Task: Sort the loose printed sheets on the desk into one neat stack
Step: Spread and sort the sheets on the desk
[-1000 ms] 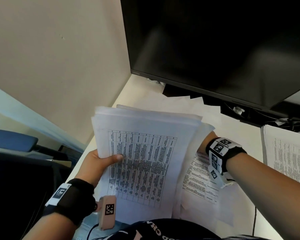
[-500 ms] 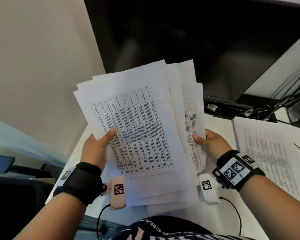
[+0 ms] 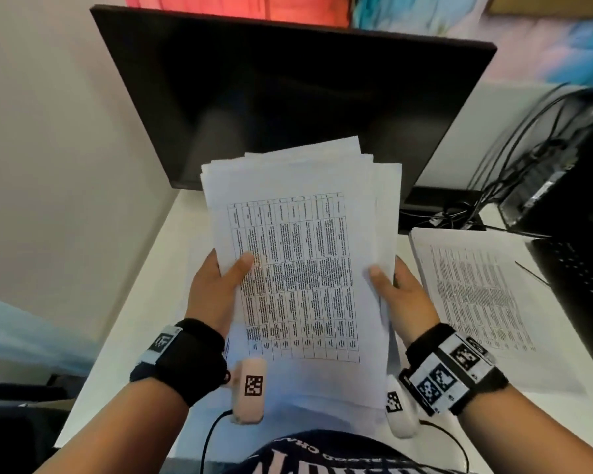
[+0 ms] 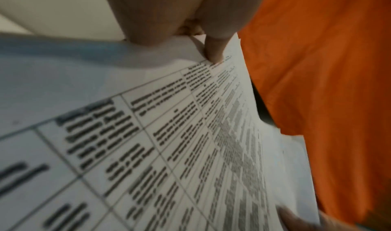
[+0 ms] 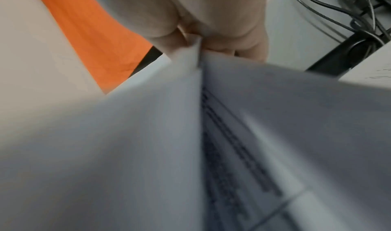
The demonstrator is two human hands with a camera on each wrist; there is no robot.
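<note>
I hold a thick bundle of printed sheets point(image 3: 305, 254) upright above the white desk point(image 3: 144, 313), its top page showing a ruled table of text. My left hand point(image 3: 220, 285) grips the bundle's left edge, thumb on the front page. My right hand point(image 3: 396, 292) grips the right edge, thumb on the front. The sheets' top edges are uneven and fan a little to the right. The left wrist view shows the bundle point(image 4: 169, 142) close up, my left hand point(image 4: 203, 40) pinching its edge. In the right wrist view, my right hand point(image 5: 196, 39) clamps the bundle point(image 5: 148, 151).
A second stack of printed pages point(image 3: 483, 295) lies flat on the desk at the right. A dark monitor point(image 3: 288, 97) stands close behind the bundle. Black cables point(image 3: 514, 172) and a black computer case point(image 3: 579, 234) crowd the right side. A wall point(image 3: 48, 131) borders the left.
My right hand came out from under the sheets with more pages and joined them to the bundle, then took its right edge. The fanned pages have closed up into one bundle, held more upright.
</note>
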